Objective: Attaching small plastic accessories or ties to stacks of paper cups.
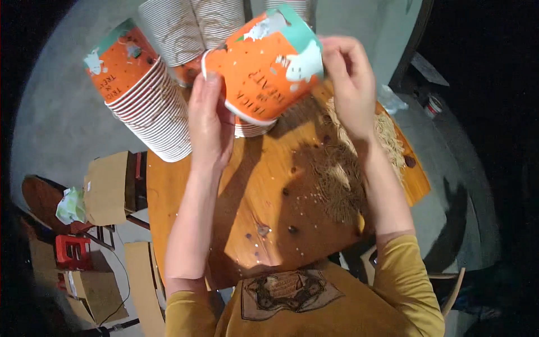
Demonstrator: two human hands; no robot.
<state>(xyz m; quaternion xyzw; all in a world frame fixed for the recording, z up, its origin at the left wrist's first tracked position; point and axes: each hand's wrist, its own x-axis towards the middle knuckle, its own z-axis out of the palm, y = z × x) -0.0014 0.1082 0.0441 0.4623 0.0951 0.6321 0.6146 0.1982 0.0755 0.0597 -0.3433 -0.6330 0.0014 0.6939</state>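
Orange cup (261, 73), tilted above the table (275, 163), looks like light, smooth paper that would dent if squeezed, best held by its likely stiffer white rim (247, 118), where the left hand's (208, 123) fingers clamp, though whether the right hand's (352, 87) pinch its green end (300, 36) I cannot tell.

Paper, wood and cloth
The cup (261, 70) looks like smooth paper; the bench (269, 168), glossy wood; the brown strands (339, 194), rough fibre; the box (106, 188), matt cardboard; the shirt (342, 306), matt cloth.
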